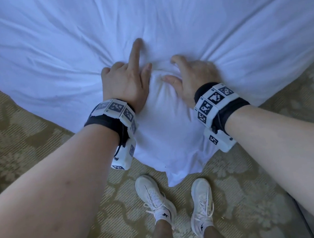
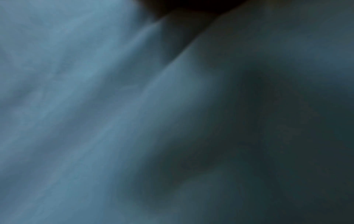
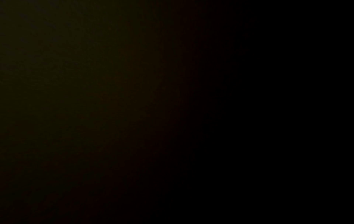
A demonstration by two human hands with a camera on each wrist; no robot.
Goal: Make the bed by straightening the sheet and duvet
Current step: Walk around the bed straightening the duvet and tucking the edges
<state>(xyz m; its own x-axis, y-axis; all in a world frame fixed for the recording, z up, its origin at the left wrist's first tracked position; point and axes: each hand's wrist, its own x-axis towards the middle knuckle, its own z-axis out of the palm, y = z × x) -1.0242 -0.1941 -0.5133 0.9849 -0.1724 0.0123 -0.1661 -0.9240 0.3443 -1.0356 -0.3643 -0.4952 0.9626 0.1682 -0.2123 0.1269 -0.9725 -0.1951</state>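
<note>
Both your hands sit on the duvet [image 1: 160, 28] corner: left hand [image 1: 125, 83] flat, index finger straight; right hand [image 1: 192, 76] curled, bunching the fabric between them. Right wrist view dark.

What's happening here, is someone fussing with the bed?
A person stands at the corner of a bed, both hands on the white wrinkled duvet. The left hand rests on it with one finger stretched out straight; the right hand presses in with curled fingers, and creases fan out from there. The corner of the cloth hangs down toward the person's white sneakers on the patterned beige carpet. Both wrists carry marker-covered white bands. The wrist views show almost nothing.
</note>
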